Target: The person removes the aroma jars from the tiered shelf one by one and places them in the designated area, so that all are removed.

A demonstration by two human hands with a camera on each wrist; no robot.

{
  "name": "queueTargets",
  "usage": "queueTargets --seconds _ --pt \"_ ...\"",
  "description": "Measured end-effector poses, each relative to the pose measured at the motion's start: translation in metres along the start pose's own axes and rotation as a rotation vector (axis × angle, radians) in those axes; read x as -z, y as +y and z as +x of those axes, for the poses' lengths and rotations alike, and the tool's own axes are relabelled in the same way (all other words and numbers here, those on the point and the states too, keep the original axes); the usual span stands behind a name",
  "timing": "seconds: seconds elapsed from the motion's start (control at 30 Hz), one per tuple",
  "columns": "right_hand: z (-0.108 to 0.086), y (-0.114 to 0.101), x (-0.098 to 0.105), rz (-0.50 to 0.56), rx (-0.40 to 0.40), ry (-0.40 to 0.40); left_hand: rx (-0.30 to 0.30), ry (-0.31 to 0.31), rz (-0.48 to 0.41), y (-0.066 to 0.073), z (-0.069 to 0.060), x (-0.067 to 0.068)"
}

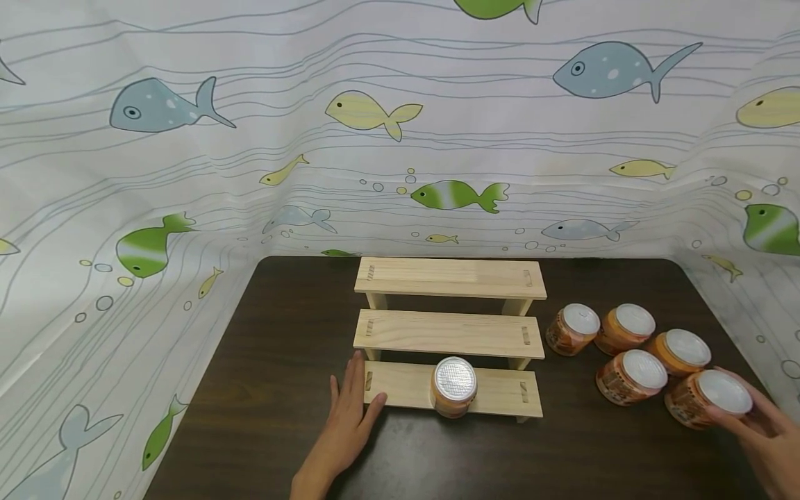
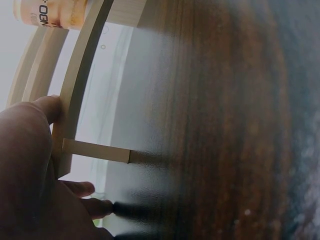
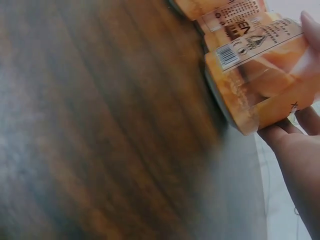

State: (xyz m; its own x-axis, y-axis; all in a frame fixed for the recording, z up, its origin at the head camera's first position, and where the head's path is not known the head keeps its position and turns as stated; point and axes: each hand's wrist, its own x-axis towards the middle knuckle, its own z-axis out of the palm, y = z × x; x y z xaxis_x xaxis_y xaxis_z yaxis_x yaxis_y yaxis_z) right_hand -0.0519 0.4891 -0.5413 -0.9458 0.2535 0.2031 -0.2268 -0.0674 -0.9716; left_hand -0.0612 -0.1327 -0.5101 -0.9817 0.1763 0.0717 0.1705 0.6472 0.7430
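A three-step wooden rack [image 1: 447, 335] stands on the dark table. On its lowest step sits an orange-labelled jar [image 1: 453, 389] with a silver lid. My left hand [image 1: 345, 423] rests at the left end of that step, fingers extended and thumb against the front edge. In the left wrist view the thumb touches the board's edge [image 2: 75, 95]. At the right, my right hand [image 1: 759, 423] grips another jar [image 1: 690, 403] between thumb and fingers. Its barcode label shows in the right wrist view, and the jar [image 3: 265, 75] stands close to the table surface; whether it touches is unclear.
Several similar jars stand close together right of the rack, among them a front jar [image 1: 628, 378], a back jar [image 1: 625, 328] and one nearest the rack [image 1: 570, 330]. A fish-patterned curtain [image 1: 400, 160] borders the table [image 1: 262, 361] at the back and both sides.
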Motion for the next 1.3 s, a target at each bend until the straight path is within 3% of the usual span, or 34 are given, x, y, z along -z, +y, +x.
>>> queueTargets --seconds 0.27,0.43,0.5,0.6,0.7,0.8,0.93,1.0,1.13,1.3 --pt "-0.002 0.004 0.000 0.043 -0.026 0.019 -0.004 0.006 0.004 0.000 0.000 0.000" --pt "-0.001 0.000 -0.002 -0.081 -0.089 0.052 0.000 0.002 0.000 -0.001 -0.001 -0.001" --pt "-0.001 -0.003 -0.004 -0.097 -0.041 0.018 0.001 -0.001 0.003 -0.001 -0.001 -0.001" --pt "0.001 -0.015 -0.011 -0.053 0.100 -0.043 -0.002 -0.004 0.008 -0.001 0.000 -0.002" --pt "0.005 -0.040 -0.031 -0.024 0.233 -0.047 -0.009 0.003 0.011 -0.001 0.000 -0.002" --pt "0.009 -0.071 -0.057 -0.039 0.285 -0.081 -0.016 0.015 0.013 0.000 0.000 -0.002" --pt "0.009 -0.103 -0.093 -0.096 0.249 -0.288 -0.019 0.017 0.019 -0.001 0.001 -0.001" --pt "0.009 -0.109 -0.107 -0.048 0.230 -0.430 -0.019 0.015 0.022 -0.001 0.001 -0.001" --pt "0.011 -0.100 -0.134 0.031 0.244 -0.661 -0.018 0.015 0.022 -0.001 0.001 -0.001" --pt "0.009 -0.085 -0.171 0.116 0.250 -0.801 -0.016 0.012 0.020 -0.001 0.000 -0.001"
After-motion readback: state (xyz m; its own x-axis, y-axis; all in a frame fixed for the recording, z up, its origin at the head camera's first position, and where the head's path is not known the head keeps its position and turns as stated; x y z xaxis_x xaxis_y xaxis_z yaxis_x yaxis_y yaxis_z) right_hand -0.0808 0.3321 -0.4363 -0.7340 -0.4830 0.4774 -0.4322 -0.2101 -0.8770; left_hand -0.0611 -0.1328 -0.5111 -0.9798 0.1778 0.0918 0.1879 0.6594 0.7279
